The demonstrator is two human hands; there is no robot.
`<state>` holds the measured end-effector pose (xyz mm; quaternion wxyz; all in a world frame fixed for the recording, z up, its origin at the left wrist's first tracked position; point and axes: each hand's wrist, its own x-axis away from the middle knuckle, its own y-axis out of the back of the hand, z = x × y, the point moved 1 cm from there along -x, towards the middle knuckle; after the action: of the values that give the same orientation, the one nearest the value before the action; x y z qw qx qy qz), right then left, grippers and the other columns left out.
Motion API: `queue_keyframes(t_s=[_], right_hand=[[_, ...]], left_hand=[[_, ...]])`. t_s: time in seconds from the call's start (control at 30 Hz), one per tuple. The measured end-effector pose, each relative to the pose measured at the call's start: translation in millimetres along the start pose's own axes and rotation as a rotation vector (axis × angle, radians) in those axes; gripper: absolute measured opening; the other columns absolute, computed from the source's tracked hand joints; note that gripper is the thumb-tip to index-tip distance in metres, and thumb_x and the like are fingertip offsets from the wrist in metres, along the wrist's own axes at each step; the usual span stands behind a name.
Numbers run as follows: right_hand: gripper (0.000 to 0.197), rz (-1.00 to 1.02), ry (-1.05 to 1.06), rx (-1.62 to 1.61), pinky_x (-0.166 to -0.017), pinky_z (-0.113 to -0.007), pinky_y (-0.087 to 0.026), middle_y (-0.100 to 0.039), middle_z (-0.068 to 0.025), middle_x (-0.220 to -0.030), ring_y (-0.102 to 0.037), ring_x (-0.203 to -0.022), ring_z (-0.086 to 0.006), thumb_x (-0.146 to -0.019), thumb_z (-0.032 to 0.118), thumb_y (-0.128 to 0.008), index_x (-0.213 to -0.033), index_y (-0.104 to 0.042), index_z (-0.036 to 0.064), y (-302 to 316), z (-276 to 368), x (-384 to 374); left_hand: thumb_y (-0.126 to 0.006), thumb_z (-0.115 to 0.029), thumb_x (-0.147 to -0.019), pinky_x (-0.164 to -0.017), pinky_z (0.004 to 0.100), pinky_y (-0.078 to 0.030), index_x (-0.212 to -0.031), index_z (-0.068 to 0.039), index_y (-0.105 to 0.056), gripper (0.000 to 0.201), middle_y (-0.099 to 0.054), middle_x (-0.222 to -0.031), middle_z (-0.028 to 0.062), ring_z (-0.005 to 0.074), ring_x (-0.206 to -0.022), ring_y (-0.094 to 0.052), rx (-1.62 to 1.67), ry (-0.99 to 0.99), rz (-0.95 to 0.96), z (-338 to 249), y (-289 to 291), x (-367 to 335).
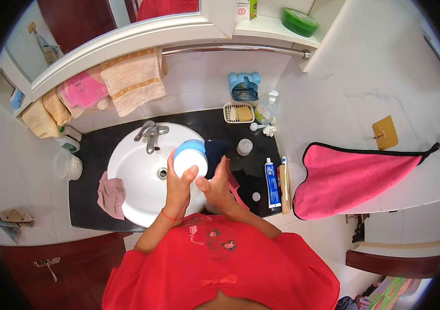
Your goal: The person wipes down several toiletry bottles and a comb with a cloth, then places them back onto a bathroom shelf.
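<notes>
My left hand (180,187) is closed round a round white tub with a light blue band (190,161), above the right part of the white washbasin (127,199). Its thumb lies across the tub's white face. My right hand (219,188) is just right of the tub, its thumb pointing at the tub's lower edge. A dark navy cloth (215,153) shows behind the right fingers, which appear curled on it. A pink comb (234,185) lies beside that hand, partly hidden by it.
On the black counter (90,191) are a small jar (244,147), a toothpaste tube (272,183), a soap dish (239,113), a pump bottle (266,107) and a white cap (256,197). A faucet (151,135) rises behind the basin. A dusty-pink cloth (111,195) drapes its left rim. A pink towel (351,178) hangs right.
</notes>
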<state>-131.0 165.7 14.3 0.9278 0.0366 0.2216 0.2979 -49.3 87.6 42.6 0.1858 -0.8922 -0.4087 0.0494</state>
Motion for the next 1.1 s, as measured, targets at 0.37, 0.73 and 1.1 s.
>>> queue_keyframes(t_s=[0.37,0.73,1.1], right_hand=[[0.058,0.437,-0.023,-0.193,-0.077,-0.032,-0.044,-0.056,-0.0161,-0.092,-0.057,-0.088,-0.0268,-0.072,0.043,-0.064,-0.105,-0.052,-0.0032,19,7,-47],[0.038,-0.046,0.426,-0.098,-0.098,-0.044,-0.032,-0.046,-0.0217,-0.125,-0.044,-0.116,-0.037,-0.095,0.028,-0.037,-0.114,-0.05,-0.0018,-25,4,-31],[0.05,-0.159,0.59,0.018,-0.101,-0.048,-0.031,-0.036,-0.0279,-0.134,-0.039,-0.123,-0.0418,-0.087,0.041,-0.049,-0.117,-0.044,0.0011,-13,7,-26]], left_hand=[[-0.076,-0.038,-0.066,-0.088,0.0314,-0.044,-0.131,0.0,-0.033,0.086,-0.051,-0.112,0.0136,0.0204,-0.103,-0.053,-0.302,0.009,0.214,-4,28,-6],[-0.047,-0.041,-0.091,-0.093,0.0332,-0.043,-0.121,-0.003,-0.047,0.048,-0.052,-0.12,0.0067,0.0178,-0.111,-0.05,0.35,0.091,-0.031,6,-1,-10],[-0.058,-0.05,-0.082,-0.099,0.0344,-0.039,-0.132,-0.004,-0.037,0.072,-0.049,-0.126,0.0098,0.0211,-0.115,-0.05,0.387,0.097,0.153,-8,-4,-7]])
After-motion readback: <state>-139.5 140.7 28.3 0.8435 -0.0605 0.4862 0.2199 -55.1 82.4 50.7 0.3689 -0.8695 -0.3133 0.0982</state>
